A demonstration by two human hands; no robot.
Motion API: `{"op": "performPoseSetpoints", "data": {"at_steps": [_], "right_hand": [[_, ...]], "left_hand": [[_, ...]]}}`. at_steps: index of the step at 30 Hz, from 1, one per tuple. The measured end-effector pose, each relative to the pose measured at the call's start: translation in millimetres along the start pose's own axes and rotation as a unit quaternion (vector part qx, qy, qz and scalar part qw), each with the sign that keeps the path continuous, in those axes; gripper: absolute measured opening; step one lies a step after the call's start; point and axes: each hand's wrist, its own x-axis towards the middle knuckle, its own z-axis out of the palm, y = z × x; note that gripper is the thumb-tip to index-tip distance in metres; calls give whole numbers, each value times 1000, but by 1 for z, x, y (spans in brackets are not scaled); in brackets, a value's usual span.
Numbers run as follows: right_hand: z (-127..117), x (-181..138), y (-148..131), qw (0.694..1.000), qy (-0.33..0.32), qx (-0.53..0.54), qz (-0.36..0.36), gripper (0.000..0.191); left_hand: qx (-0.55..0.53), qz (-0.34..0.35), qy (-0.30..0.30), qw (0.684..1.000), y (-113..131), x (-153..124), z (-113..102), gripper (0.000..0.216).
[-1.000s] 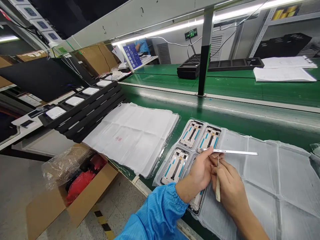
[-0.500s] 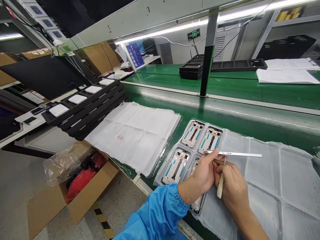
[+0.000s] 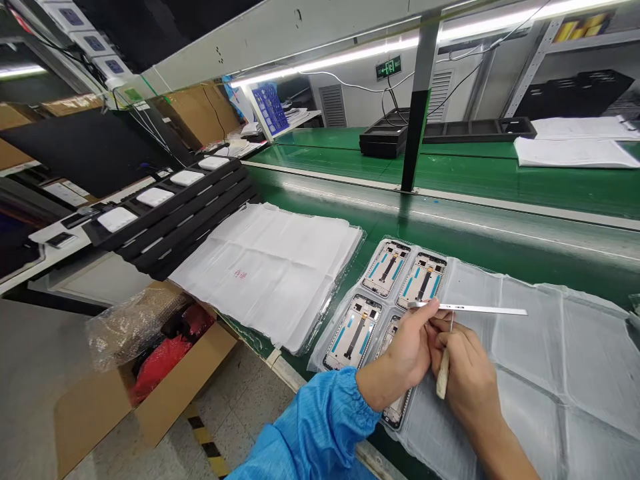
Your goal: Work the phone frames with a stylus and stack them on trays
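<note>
My left hand (image 3: pixel 411 343) is closed on a slim white phone frame (image 3: pixel 495 311), seen nearly edge-on, with small dark slots along its side. In my right hand (image 3: pixel 467 367) is a thin metal pick with a tape-wrapped handle (image 3: pixel 443 377); its tip points up at the frame's underside. Whether the tip touches the frame is hidden. Below both hands lies a clear plastic tray (image 3: pixel 530 360) with several phone frames (image 3: pixel 353 332) in its left pockets. They show blue strips and a dark ribbon. My left forearm partly covers the nearer ones.
To the left, a stack of trays under white sheeting (image 3: pixel 280 260) rests on the green bench (image 3: pixel 320 217). Black trays (image 3: pixel 200 210) stand beyond it. An open cardboard box (image 3: pixel 185 380) sits on the floor. A dark post (image 3: pixel 416 127) rises from the bench behind my hands.
Almost nothing differs. Both hands keep their hold on the frame and the pick, with only a slight shift in view.
</note>
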Motion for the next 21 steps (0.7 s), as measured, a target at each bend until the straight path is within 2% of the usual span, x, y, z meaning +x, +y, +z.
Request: {"op": "performPoseSetpoints", "data": {"at_steps": [8,14,17,21], "right_hand": [[1,-4,0,1000,-12,-16,2,23],[4,-11,1,1000,12,1,-3,19],[-5,-9,1,999,23,27,-8,24],[-33,4,0,997,64,25,18,37]], "left_hand": [[14,-36,29,999,2,-2,0,67],[2,-32,2,999,-1,2,-5,74],[-15,-29,-14,999,-3,3,-8,74],[-20,10,-7,1000,-5,1,-10,78]]}}
